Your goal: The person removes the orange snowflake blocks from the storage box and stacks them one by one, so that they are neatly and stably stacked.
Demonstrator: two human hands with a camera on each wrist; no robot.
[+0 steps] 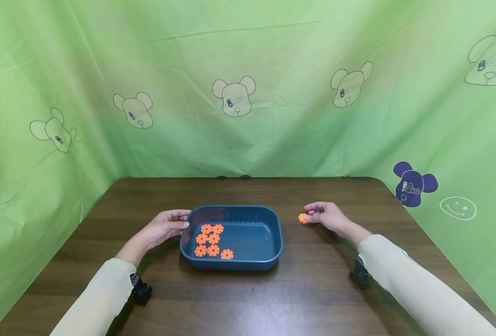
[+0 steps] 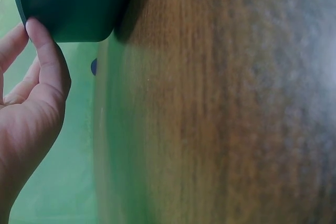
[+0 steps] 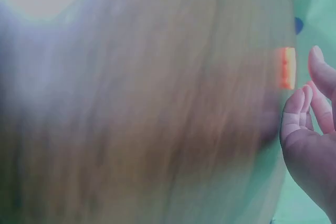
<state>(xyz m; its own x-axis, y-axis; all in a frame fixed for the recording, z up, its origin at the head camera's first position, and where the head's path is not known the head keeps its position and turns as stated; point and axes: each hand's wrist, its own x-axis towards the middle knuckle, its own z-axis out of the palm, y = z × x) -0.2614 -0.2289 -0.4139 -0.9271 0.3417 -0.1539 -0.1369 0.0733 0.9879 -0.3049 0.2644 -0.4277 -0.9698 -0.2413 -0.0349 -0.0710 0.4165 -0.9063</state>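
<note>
A dark blue rectangular tray [image 1: 248, 265] sits on the table, with several orange notched discs [image 1: 213, 250] lying flat toward its left side. At the tray's left end, my left hand [image 1: 170, 226] pinches the rim between thumb and fingers; the left wrist view shows the fingertips right at the tray edge [image 2: 79, 3]. To the right of the tray, one more orange notched disc [image 1: 303, 218] is on the table. My right hand [image 1: 326, 217] reaches to it, and in the right wrist view thumb and fingers are spread beside the disc [image 3: 287, 68], not closed on it.
The brown wooden table [image 1: 248, 303] has rounded far corners. A green curtain [image 1: 273, 144] with mouse-head prints hangs right behind and along its sides. Black wrist cameras [image 1: 142, 289] sit under both cream sleeves.
</note>
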